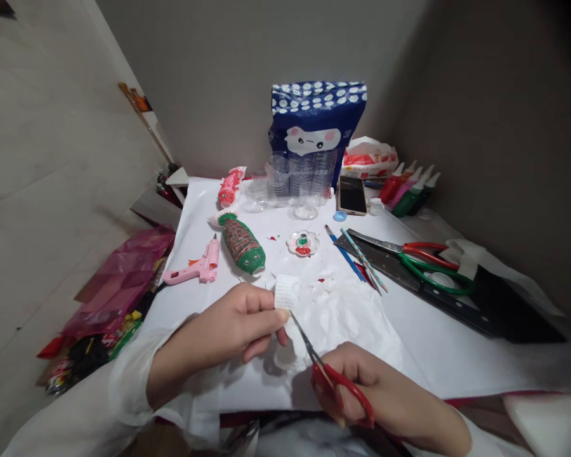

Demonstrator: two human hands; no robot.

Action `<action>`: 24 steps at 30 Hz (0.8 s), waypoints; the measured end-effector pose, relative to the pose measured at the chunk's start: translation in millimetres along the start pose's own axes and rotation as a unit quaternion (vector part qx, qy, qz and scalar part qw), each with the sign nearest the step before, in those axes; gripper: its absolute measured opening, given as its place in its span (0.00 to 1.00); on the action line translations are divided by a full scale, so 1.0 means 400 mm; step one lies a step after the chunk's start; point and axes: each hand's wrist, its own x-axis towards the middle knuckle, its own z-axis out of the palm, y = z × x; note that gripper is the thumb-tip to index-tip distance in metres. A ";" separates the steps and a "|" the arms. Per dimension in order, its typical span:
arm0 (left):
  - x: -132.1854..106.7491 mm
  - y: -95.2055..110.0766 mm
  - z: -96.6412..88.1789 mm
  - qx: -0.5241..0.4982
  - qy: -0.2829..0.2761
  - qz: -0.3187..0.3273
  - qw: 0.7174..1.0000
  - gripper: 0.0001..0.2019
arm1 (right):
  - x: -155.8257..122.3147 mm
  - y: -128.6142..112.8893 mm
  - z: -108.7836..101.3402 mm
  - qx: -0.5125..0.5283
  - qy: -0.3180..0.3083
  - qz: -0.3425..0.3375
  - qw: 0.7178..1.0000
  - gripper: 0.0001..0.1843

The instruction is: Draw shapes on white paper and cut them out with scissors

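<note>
My left hand (252, 320) pinches a small white piece with a ribbed surface (287, 292) between thumb and fingers; its material is not clear. In my right hand (356, 377) is a pair of red-handled scissors (330, 374), with fingers through the loops. The scissor tips meet the lower edge of the white piece, beside my left thumb. Crumpled white tissue (347, 311) lies under and behind both hands. Just beyond the left hand rests a green fish figure (243, 246) with a reddish-brown scaly body and a white tail.
At left lies a pink glue gun (202, 263); farther back are a red fish figure (231, 188) and stacked clear cups (299, 178). A flower-shaped paint dish (303, 243) sits mid-table. On the right are brushes (345, 254), a large knife (419, 285), green-and-red-handled scissors (428, 266) and a phone (352, 195).
</note>
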 end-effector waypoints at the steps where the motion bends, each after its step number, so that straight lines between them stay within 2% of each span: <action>1: -0.001 0.000 0.000 0.000 0.000 0.000 1.000 0.17 | -0.001 -0.001 -0.001 -0.001 0.001 0.001 1.000 0.31; 11: -0.003 0.005 -0.001 -0.010 -0.005 0.002 1.000 0.16 | -0.007 -0.010 -0.009 -0.018 -0.016 0.017 1.000 0.34; 15: -0.003 0.005 -0.008 -0.008 -0.016 0.011 1.000 0.20 | -0.009 -0.004 -0.016 -0.020 -0.026 0.021 0.999 0.35; 24: -0.004 0.010 -0.015 0.007 -0.035 0.031 0.999 0.23 | -0.018 0.000 -0.021 -0.029 -0.028 0.028 0.999 0.31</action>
